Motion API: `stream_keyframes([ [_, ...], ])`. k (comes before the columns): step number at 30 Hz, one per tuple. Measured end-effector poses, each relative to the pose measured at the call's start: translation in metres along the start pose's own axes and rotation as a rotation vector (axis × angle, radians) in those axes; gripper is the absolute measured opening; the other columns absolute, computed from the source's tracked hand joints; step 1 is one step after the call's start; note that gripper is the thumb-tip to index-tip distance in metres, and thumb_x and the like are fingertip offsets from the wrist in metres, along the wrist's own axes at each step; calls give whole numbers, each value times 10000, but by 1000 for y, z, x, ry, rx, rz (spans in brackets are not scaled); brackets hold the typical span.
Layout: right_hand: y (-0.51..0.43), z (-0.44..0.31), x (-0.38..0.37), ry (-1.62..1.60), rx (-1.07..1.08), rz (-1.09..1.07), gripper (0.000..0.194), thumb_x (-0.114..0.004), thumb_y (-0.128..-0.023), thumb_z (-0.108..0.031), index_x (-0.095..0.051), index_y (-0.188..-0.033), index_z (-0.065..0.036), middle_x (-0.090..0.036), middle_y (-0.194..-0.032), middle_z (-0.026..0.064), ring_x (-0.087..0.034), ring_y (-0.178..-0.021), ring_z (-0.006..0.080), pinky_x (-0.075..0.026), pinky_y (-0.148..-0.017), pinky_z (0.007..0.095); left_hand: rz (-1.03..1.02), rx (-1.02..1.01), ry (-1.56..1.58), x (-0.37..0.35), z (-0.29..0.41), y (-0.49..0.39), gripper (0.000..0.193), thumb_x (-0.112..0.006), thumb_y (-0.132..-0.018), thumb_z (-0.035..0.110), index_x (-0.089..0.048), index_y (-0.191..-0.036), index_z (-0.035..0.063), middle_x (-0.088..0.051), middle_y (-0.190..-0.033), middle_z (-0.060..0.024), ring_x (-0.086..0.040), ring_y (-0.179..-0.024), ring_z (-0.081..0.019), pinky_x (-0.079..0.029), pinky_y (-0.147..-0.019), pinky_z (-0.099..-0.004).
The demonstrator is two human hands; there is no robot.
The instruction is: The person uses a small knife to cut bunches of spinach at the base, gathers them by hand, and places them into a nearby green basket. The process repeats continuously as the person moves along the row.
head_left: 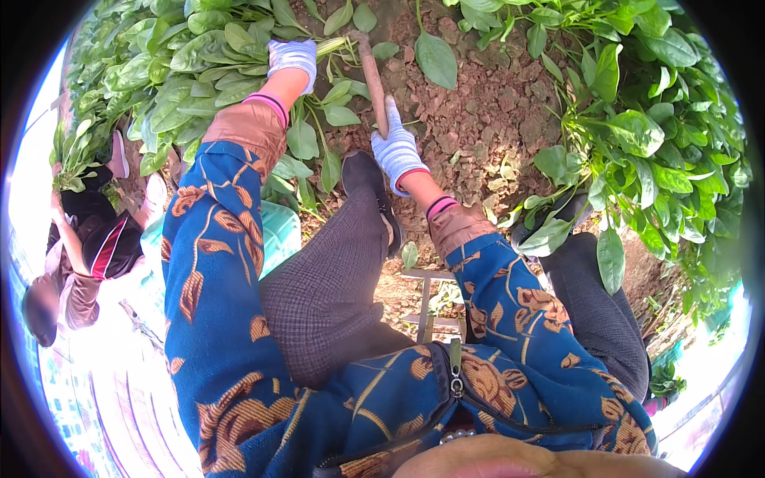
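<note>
My left hand, in a white and blue striped glove, is closed around the stems of a bunch of leafy spinach-like greens. The pale stem ends stick out to the right of the fist, by the head of a hand tool. My right hand, in a matching glove, grips the lower end of that tool's wooden handle, with a finger stretched along it. The tool's head lies at the top of the handle, and its blade cannot be made out. Loose leaves hang below my left hand.
Dense green plants stand at the right, with more at the upper left. Broken brown soil lies between them. A metal frame is between my legs, and a green plastic thing is beside my knee. Another person holds greens at the far left.
</note>
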State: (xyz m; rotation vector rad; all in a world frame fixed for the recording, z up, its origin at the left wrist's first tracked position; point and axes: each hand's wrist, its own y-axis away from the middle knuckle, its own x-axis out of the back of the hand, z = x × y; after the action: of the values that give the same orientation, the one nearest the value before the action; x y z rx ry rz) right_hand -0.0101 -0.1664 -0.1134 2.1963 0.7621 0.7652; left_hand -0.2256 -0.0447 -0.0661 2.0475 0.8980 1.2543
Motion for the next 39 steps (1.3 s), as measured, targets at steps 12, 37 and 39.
stream_keyframes([
  [12,5,-1,10,179,55,-12,851,-575,-870,-190,-51,-1525,-333,-630,-806,291,-629,-755,460,-494,-712,510,56,-63,-28,-32,-2,21,266,-492,-922,126,-599,-1166,122,-708,-997,-110,-674,-985,-300,-430,-899,-490],
  [37,44,22,4,198,40,-132,835,-537,-881,-152,-27,-1532,-261,-631,-872,336,-645,-825,462,-505,-748,508,192,29,-84,-59,-11,38,230,-576,-865,98,-655,-1081,99,-713,-984,-97,-681,-965,-251,-426,-883,-449],
  [39,37,21,1,159,4,-105,849,-553,-872,-159,-35,-1530,-298,-628,-891,336,-637,-852,467,-501,-775,505,301,88,-141,-78,-13,35,265,-556,-881,98,-622,-1137,100,-711,-990,-102,-680,-967,-245,-420,-887,-442],
])
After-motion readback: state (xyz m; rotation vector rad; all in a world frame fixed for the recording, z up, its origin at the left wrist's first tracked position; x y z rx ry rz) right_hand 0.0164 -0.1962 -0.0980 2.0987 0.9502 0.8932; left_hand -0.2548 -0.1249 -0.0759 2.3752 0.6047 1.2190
